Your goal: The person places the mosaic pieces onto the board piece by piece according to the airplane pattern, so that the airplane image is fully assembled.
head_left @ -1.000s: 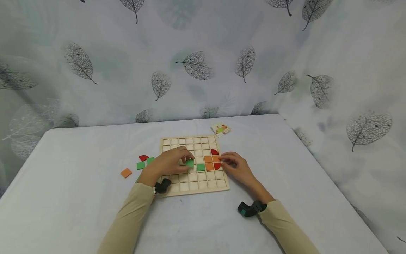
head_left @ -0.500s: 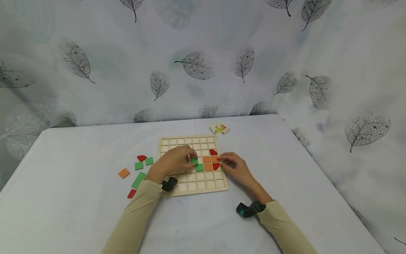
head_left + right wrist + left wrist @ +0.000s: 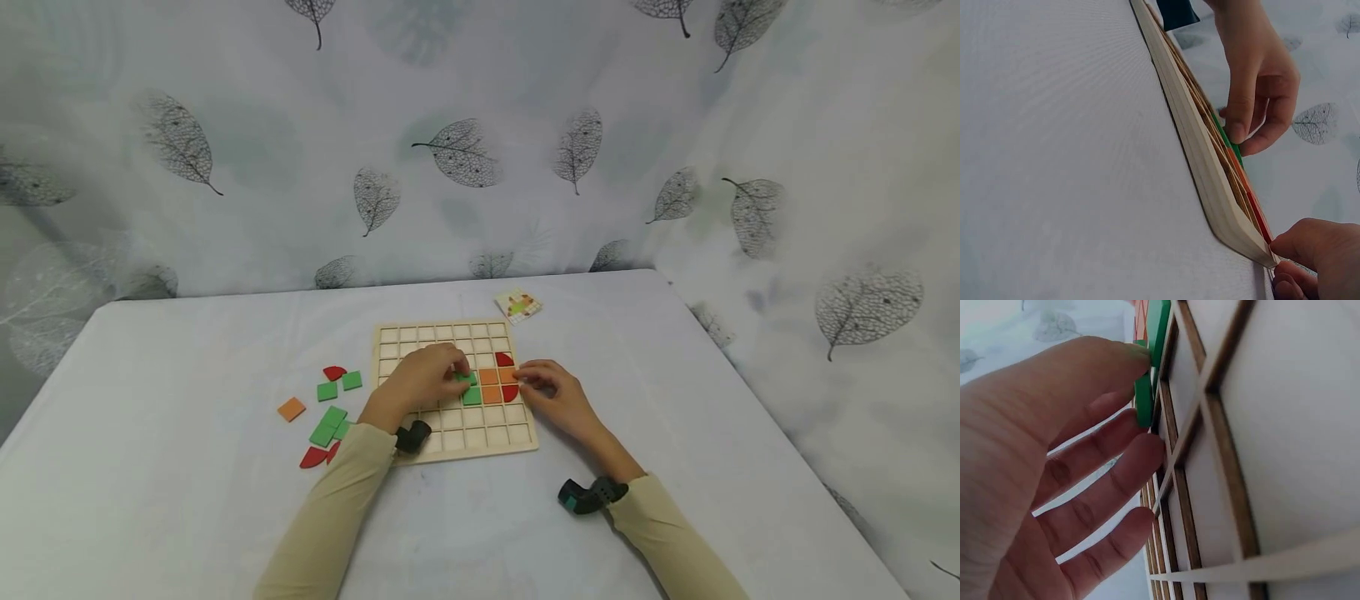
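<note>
My left hand (image 3: pixel 423 383) is over the middle of a wooden grid board (image 3: pixel 465 440). Between thumb and fingers it pinches a green square tile (image 3: pixel 1144 403), just above a second green tile (image 3: pixel 472 396) lying in the grid. Right of these, several orange square tiles (image 3: pixel 491 394) sit in cells. A red quarter-circle tile (image 3: pixel 504 359) lies above them and another red quarter-circle tile (image 3: pixel 510 392) below. My right hand (image 3: pixel 555 392) holds the board's right edge, its thumb beside the red piece in the right wrist view. Part of the pinched tile is hidden by the left fingers.
Left of the board lie loose pieces on the white table (image 3: pixel 187 467): several green tiles (image 3: pixel 327 391), an orange tile (image 3: pixel 292 409) and red quarter-circle pieces (image 3: pixel 312 457). Behind the board's far right corner is a pattern card (image 3: pixel 517 306).
My left hand has moved to the right across the board with the green tile, towards the orange tiles. More loose pieces show behind the left forearm. The right hand stays at the board's edge.
</note>
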The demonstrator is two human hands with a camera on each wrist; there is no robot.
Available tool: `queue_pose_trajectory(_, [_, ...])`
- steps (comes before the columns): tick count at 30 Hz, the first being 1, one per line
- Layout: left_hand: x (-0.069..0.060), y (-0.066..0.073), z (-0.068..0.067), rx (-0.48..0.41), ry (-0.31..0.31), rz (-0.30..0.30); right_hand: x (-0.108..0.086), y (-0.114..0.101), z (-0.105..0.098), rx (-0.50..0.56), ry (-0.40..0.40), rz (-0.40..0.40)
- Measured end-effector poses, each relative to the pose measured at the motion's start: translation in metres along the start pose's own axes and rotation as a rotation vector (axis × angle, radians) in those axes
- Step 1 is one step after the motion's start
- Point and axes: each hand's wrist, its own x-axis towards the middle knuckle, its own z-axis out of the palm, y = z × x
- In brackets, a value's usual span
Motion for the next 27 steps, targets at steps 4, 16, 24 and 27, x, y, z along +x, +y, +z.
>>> queue_pose_trajectory(4, [0.0,0.0,0.001,-0.007,-0.008,-0.013,0.0,0.001,-0.001,0.003,0.0,0.003])
queue_pose_trajectory(16, [-0.001,0.001,0.001,0.014,0.006,0.021,0.0,0.001,-0.001,-0.006,-0.01,0.001])
queue_pose_trajectory(24, [-0.001,0.002,0.0,0.005,-0.014,0.015,0.001,0.014,0.001,0.001,-0.004,-0.03])
queue_pose_trajectory(27, [-0.002,0.001,-0.001,0.002,-0.023,0.012,0.002,0.03,0.005,-0.007,0.005,-0.037])
